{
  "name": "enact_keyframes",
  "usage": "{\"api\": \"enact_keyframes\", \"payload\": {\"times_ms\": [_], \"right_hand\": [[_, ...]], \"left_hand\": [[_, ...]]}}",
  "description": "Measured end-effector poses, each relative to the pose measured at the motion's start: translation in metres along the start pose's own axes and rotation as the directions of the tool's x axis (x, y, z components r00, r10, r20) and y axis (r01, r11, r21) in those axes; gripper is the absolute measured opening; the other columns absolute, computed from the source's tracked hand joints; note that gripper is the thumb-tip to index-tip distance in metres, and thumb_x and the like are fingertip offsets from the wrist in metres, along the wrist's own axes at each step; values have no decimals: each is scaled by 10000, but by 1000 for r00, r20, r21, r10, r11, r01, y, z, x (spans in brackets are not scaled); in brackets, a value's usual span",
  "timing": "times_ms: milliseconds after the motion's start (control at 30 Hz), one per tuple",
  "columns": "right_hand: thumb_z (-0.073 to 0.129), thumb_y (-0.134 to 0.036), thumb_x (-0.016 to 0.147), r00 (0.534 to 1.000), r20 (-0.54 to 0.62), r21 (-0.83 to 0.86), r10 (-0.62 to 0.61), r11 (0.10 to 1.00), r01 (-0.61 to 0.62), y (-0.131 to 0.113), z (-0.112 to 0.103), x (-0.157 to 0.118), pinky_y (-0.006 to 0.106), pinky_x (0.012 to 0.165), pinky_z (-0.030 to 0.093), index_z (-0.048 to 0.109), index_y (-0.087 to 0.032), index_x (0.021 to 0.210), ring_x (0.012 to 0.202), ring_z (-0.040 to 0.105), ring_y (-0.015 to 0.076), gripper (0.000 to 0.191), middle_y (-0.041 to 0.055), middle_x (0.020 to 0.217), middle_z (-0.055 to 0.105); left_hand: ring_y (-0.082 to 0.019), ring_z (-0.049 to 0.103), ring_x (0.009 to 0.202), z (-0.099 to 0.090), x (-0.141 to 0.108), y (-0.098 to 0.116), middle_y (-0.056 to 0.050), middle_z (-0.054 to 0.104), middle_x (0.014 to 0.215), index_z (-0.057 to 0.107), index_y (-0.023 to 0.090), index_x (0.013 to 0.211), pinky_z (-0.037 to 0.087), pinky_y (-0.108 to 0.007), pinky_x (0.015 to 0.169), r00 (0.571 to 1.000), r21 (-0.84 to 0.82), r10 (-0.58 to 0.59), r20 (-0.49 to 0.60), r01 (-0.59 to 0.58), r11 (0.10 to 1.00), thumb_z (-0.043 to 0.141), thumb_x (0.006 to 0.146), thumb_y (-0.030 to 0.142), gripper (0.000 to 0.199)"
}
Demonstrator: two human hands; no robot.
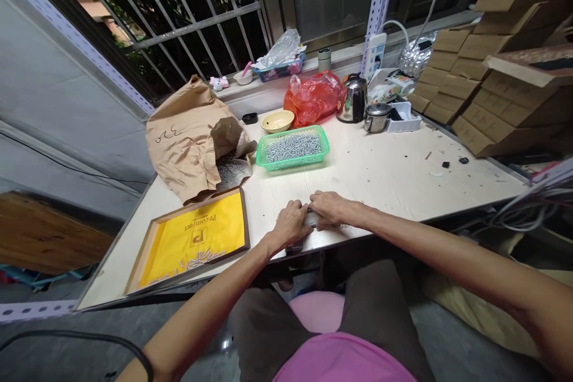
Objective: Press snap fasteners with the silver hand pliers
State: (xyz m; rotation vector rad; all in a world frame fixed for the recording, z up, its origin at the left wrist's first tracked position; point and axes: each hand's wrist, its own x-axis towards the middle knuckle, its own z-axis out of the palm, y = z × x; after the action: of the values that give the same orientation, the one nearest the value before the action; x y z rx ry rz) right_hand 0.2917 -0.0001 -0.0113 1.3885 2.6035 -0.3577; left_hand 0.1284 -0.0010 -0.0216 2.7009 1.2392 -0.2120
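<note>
At the front edge of the table, my left hand (290,224) and my right hand (332,209) meet over a small grey metal-looking block (310,219). The fingers of both hands are curled and pressed against it; its kind and most of its shape are hidden. Left of my hands lies a shallow tray (246,224) lined with yellow printed cloth, with several small metal pins (201,258) along its near side. Beyond my hands, a green plastic basket (290,163) is filled with small silvery pins.
A crumpled brown paper bag (183,143) with dark metal pieces stands back left. Behind the basket are a cream bowl (277,121), a red plastic bag (313,98), a kettle (356,98) and a lidded metal pot (376,117). Cardboard boxes (514,83) are stacked at right.
</note>
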Motion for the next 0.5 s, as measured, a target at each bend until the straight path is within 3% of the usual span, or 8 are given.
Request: {"api": "enact_keyframes", "payload": {"times_ms": [200,333,500], "right_hand": [[546,-234,874,992,-103,46,66,997,-61,-15,21,-18,280,711,399,643,-135,948,937,562,215,157,106,954,639],[492,-222,913,979,-187,61,86,995,-76,-16,40,-24,272,662,377,620,-175,944,930,533,205,140,75,953,621],[517,-256,907,976,-190,42,103,994,-97,-17,43,-26,283,678,387,617,-174,959,918,517,205,139,71,951,607]], "left_hand": [[-225,523,982,2,-6,7,-67,577,977,628,185,976,457,-337,795,1000,-28,9,-7,-9,1000,555,830,281,189],[-227,519,990,2,-6,7,-66,586,969,636,186,955,457,-340,783,999,-54,33,9,-32,998,553,846,278,166],[-239,518,989,1,-4,5,-73,593,975,641,180,942,467,-359,790,999,-68,46,7,-45,997,554,848,278,162]]}}
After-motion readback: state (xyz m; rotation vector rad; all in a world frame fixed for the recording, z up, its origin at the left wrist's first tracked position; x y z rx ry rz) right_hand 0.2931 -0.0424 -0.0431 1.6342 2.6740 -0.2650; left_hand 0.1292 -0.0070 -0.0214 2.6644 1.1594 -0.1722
